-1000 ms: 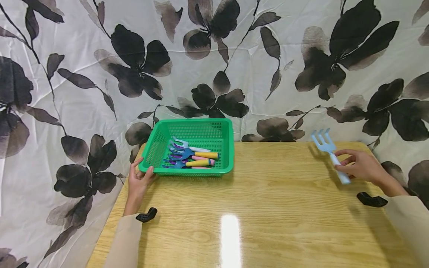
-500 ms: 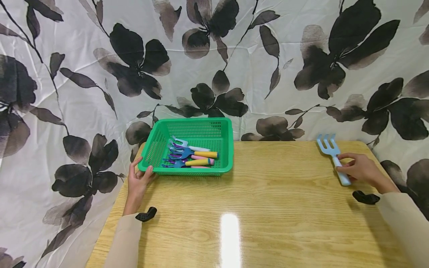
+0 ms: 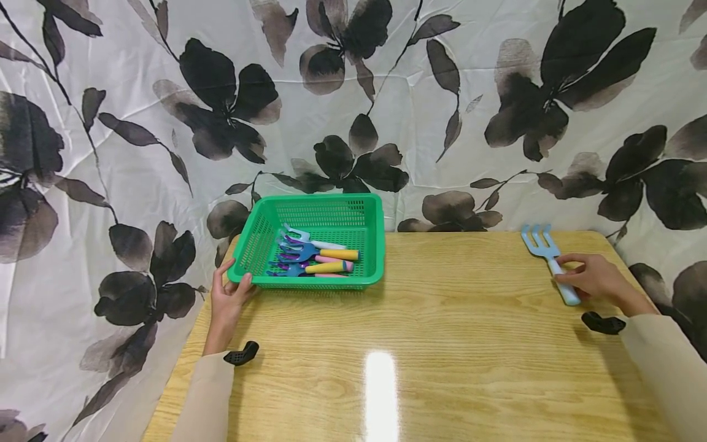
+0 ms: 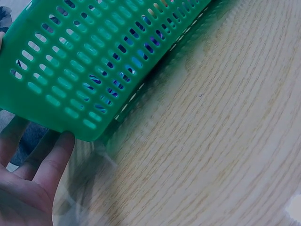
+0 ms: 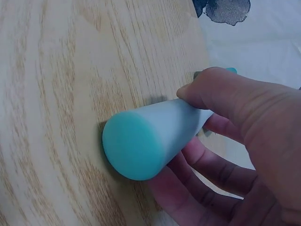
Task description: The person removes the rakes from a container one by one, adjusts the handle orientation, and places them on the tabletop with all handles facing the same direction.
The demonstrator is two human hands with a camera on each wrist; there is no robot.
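my right hand (image 3: 591,276) grips the fork (image 3: 545,252) by its pale handle, thumb on one side and fingers curled round the other. the fork is at the far right of the table (image 3: 453,331), just above or on the wood, i can't tell which; its blue tines point to the far edge and its turquoise end (image 5: 134,146) faces the near side.

my left hand (image 3: 225,304) holds the basket (image 3: 309,282) at its near left corner, thumb on the near rim and fingers at the left side. the green basket is at the far left of the table, well apart from the fork. a heap of more forks lies in it: one with a white handle (image 3: 330,245) on the far side, two with yellow handles (image 3: 340,254) nearer, and pink handles (image 3: 349,266) and purple tines partly hidden among them.

cream sleeves (image 3: 207,393) cover my forearms, a black piece (image 3: 241,353) shows at each wrist, and a flowered cloth (image 3: 420,135) hangs behind the table.
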